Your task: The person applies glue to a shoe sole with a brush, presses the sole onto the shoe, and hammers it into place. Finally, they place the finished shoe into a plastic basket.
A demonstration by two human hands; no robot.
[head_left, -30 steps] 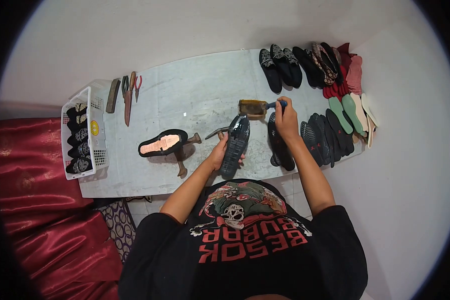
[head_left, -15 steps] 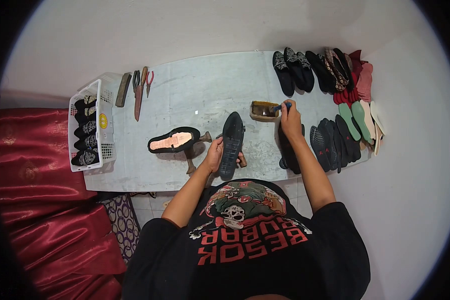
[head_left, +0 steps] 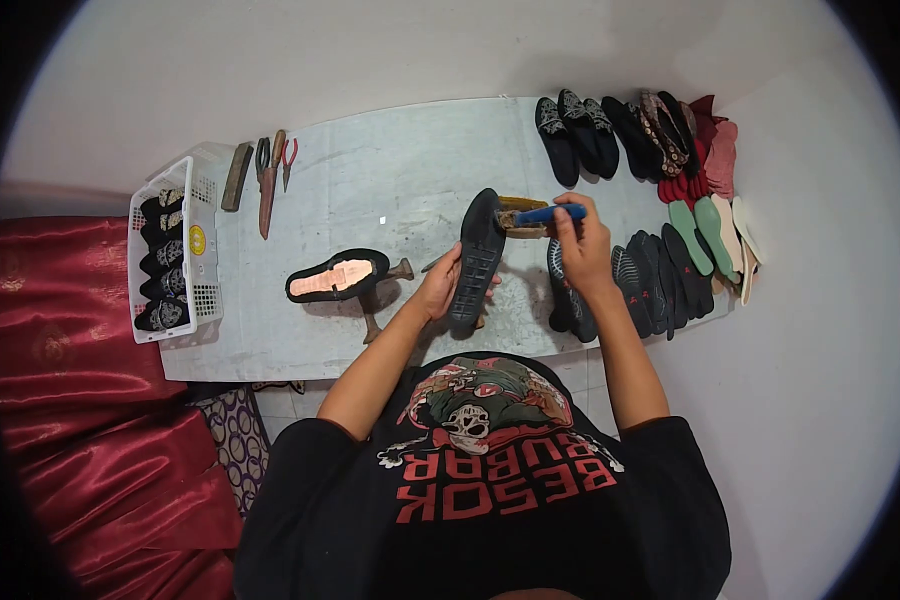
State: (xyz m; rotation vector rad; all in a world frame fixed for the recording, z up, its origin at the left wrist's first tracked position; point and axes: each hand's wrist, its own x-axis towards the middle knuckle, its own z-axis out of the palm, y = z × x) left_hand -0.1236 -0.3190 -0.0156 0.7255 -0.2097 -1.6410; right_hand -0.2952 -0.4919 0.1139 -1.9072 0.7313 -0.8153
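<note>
A black shoe sole [head_left: 477,260] is held near the middle of the table by my left hand [head_left: 439,288], its fingers wrapped round the edge. My right hand [head_left: 584,243] grips a brush with a blue handle [head_left: 547,215]. The bristles touch or nearly touch the upper right edge of the sole. Behind the brush stands an open yellowish container [head_left: 520,203], partly hidden. To the left, a black shoe with a light insole [head_left: 342,278] lies on a metal shoe stand [head_left: 371,318].
A white basket [head_left: 220,250] of patterned black shoes stands at the left. Pliers [head_left: 289,160], a knife [head_left: 267,205] and a dark block [head_left: 237,177] lie beside it. Black slippers [head_left: 560,150], green insoles [head_left: 711,225] and dark soles [head_left: 634,285] line the right side.
My right hand has moved the brush from the container to the sole. The sole has shifted slightly up and to the right in my left hand, and tilted.
</note>
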